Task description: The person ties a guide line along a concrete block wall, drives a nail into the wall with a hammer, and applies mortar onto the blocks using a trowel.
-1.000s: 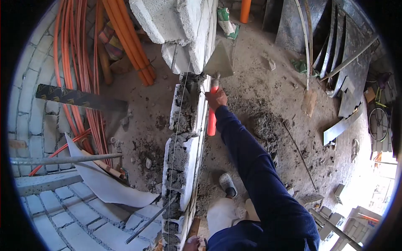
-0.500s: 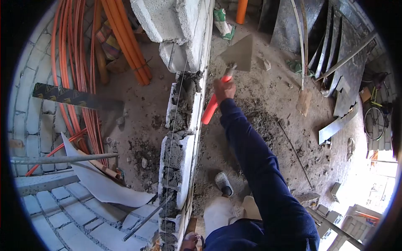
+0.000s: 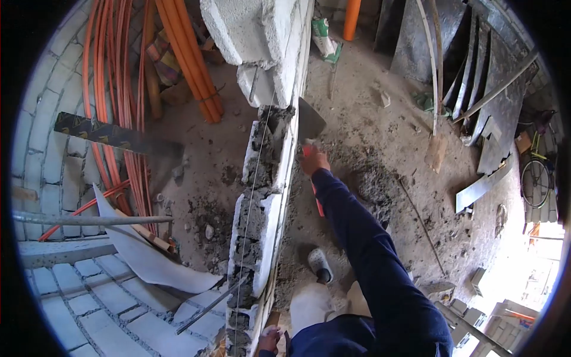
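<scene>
My right hand (image 3: 314, 160) is closed around the red handle (image 3: 307, 150) of a trowel. The grey trowel blade (image 3: 310, 120) is beside the right face of the block wall (image 3: 270, 226), turned nearly edge-on. Mortar (image 3: 267, 141) lies along the wall's top course, and a thin string line runs above it. At the bottom edge my left hand (image 3: 269, 340) appears closed beside the wall, next to a brown wood-like piece (image 3: 273, 319). What its fingers hold is partly hidden.
Higher concrete blocks (image 3: 247, 30) rise at the wall's far end. Left of it stand orange pipes (image 3: 190, 65) and a curved white sheet (image 3: 148, 256). On the right are a mortar heap (image 3: 372, 184), a thin rod (image 3: 422, 226), metal sheets (image 3: 419, 47) and a bicycle (image 3: 535, 181).
My right hand has brought the trowel down and left toward the wall, and its blade has turned from broad-side to narrower. The view has shifted slightly. My left hand stays near the wall's bottom end.
</scene>
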`<state>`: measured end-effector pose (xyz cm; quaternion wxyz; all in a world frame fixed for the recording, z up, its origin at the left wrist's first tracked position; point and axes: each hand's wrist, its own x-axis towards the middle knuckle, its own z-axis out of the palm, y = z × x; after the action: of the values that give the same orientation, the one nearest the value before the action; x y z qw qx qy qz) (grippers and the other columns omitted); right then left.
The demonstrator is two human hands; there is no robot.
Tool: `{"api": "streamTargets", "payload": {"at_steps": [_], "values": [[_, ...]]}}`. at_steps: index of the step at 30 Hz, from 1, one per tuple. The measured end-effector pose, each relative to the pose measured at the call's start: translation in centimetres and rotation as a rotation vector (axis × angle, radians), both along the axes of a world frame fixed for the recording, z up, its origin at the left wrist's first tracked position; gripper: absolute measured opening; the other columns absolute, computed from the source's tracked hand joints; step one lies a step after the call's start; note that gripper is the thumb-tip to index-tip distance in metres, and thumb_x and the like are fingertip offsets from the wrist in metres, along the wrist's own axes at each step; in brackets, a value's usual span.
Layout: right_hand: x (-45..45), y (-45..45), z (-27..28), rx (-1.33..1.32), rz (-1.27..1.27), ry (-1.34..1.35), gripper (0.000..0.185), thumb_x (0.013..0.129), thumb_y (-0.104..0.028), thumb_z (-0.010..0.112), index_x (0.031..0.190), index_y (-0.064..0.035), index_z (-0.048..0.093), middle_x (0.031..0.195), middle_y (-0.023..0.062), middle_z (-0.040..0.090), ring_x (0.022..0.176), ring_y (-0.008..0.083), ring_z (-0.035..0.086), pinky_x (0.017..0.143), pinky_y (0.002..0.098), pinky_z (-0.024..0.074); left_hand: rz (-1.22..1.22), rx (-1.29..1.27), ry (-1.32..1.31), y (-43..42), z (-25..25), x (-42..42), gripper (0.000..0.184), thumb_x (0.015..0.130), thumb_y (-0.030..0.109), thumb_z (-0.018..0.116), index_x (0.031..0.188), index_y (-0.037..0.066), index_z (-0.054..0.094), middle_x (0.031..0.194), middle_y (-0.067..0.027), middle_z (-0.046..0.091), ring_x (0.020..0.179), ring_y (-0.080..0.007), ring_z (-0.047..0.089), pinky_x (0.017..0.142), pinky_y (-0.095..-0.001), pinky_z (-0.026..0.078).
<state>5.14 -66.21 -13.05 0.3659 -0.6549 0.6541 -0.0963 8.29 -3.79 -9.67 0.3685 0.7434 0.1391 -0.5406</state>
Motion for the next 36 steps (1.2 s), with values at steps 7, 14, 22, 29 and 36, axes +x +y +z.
{"api": "streamTargets", "payload": {"at_steps": [7,14,22,29,36], "values": [[4.7,9.2,5.5,-0.057,0.24,-0.08,0.066,0.075,-0.026,0.056,0.122,0.0071,0.025,0.094,0.0322,0.054,0.086,0.047,0.055,0.078,0.0504,0.0442,-0.037,0.121,0.119,4.0,-2.4,-0.2,0.017,0.083,0.013,0.052,0.097,0.005,0.058,0.09,-0.007,0.062,0.071,-0.0166,0.061,0.057,-0.0239,0.048],[8.5,9.6,5.8,0.097,0.255,-0.037,0.067,0.073,-0.016,0.054,0.125,0.009,0.019,0.104,0.0325,0.048,0.092,0.0457,0.054,0.081,0.0471,0.045,0.09,0.054,0.075,1.6,-1.0,-1.3,0.026,0.083,0.01,0.052,0.108,0.005,0.053,0.093,-0.0074,0.063,0.074,-0.0169,0.062,0.054,-0.0224,0.047],[2.4,15.3,7.0,-0.093,0.079,-0.471,0.056,0.08,-0.029,0.053,0.125,-0.0018,0.031,0.087,0.0175,0.057,0.076,0.0313,0.059,0.066,0.0427,0.0487,0.1,0.032,0.072,0.4,0.6,-0.5,0.026,0.08,0.012,0.057,0.105,0.005,0.052,0.086,-0.0059,0.061,0.075,-0.0172,0.061,0.055,-0.0245,0.045],[3.9,17.3,7.2,0.825,-0.461,-1.422,0.042,0.08,-0.05,0.055,0.096,-0.0113,0.047,0.07,0.004,0.049,0.051,0.0139,0.048,0.044,0.027,0.0458,-0.116,0.004,-0.011,1.2,-1.8,-0.9,0.019,0.081,0.009,0.057,0.099,0.005,0.055,0.082,-0.0074,0.062,0.068,-0.0176,0.06,0.055,-0.0255,0.044],[-5.0,18.8,10.3,0.679,-0.175,-1.077,0.04,0.082,-0.042,0.056,0.095,-0.0058,0.048,0.072,0.0047,0.05,0.052,0.0119,0.049,0.048,0.0303,0.047,-1.772,-0.043,-0.497,-4.0,-4.1,-1.7,0.026,0.076,0.006,0.054,0.102,0.008,0.057,0.086,-0.0158,0.06,0.072,-0.0223,0.06,0.063,-0.0315,0.047]]}}
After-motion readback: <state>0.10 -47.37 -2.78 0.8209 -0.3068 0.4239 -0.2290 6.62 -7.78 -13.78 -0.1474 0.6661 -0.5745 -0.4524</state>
